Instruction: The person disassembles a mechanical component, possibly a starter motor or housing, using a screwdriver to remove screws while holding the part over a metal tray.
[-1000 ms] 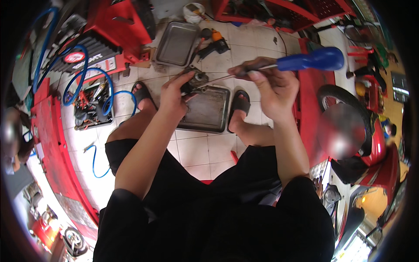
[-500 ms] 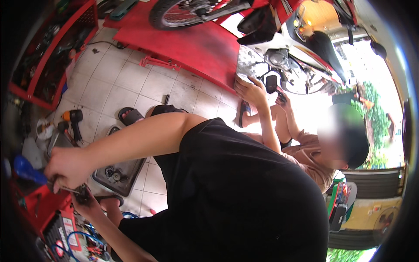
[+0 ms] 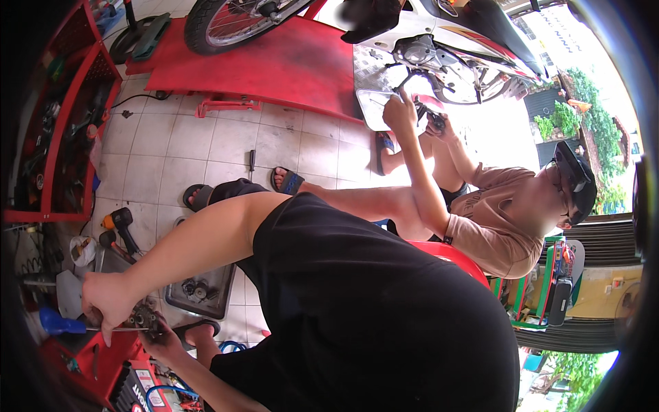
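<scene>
My left hand point(image 3: 163, 343) is closed around a small, dark, greasy metal engine part point(image 3: 145, 317) at the lower left. Close above it, my right hand point(image 3: 110, 295) has its fingers closed on a thin metal rod point(image 3: 123, 329) that reaches the part. At the rod's other end lies a blue tapered object point(image 3: 60, 321); whether the two are joined cannot be seen. A dark shallow tray point(image 3: 226, 302) holding round metal parts point(image 3: 199, 290) rests on the tiles beside my forearm. Below my hands is a red box point(image 3: 93, 364).
An orange-and-black power tool point(image 3: 120, 225) lies past my right forearm, near a red tool cart point(image 3: 72, 130). A screwdriver point(image 3: 252, 161) lies on the tiles. Beyond are a red lift platform point(image 3: 274, 79) and a motorcycle point(image 3: 419, 51). A seated co-worker point(image 3: 491, 206) holds a dark part.
The view has swung round. My hands stay close together at the part, with more of the rod showing. The co-worker's nearer hand has changed from spread to closed.
</scene>
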Available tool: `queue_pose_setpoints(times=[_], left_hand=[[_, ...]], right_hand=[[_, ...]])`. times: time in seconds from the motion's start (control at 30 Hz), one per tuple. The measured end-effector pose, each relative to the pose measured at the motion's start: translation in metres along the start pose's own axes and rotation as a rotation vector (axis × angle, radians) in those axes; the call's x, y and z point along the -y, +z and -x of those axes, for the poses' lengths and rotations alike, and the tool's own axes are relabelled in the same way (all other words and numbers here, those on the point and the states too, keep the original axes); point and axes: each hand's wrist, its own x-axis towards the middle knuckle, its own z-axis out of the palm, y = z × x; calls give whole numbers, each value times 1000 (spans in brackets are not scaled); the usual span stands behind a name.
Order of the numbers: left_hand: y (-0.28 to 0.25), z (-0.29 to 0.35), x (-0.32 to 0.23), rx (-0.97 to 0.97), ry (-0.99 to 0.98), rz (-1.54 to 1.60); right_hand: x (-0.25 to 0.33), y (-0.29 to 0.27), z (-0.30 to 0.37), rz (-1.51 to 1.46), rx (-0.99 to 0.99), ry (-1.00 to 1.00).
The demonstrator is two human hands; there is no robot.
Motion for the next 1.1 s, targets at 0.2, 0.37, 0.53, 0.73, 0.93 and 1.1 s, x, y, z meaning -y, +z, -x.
queue_pose_setpoints(times=[0.2,0.37,0.53,0.73,0.93,1.1], left_hand=[[-2,0,4,66,-8,10],[-1,3,-4,101,-24,58],[5,7,-3,95,-15,44],[11,11,2,44,-19,25],[18,17,-2,-2,-23,29],[21,19,-1,49,-10,15]], right_hand=[[1,8,3,191,67,-17],[-5,9,-3,-500,246,204],[12,-10,2,25,256,21],[9,-2,1,240,131,-29],[-2,10,1,-559,286,51],[17,-5,3,71,207,-21]])
